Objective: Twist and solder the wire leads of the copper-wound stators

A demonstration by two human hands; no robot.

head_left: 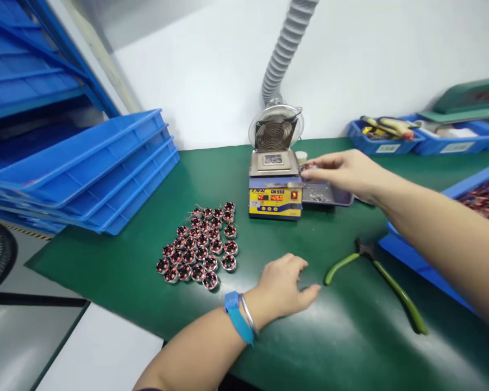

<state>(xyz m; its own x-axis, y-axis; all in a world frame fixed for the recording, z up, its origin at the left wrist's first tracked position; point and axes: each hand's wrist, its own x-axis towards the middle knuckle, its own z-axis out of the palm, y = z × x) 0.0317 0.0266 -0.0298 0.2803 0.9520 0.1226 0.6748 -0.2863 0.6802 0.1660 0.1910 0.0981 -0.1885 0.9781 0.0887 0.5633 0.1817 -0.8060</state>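
We keep the right hand (342, 171) low and slow over the yellow-and-blue solder pot w/ red digits (275, 190) — fingertips pinched on a small blurred part (can't tell what) just beside its hot top, above the little grey tray (330, 196). The left hand (283, 285) rests on the green mat (118, 260), fingers loosely spread, holding nothing — the copper-wound round stator coils (201, 247) lie near, to its left.

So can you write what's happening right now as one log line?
left hand: flat on green mat, beside small round coils | right hand: reaching by yellow solder pot, grip unclear | green pliers: lying untouched
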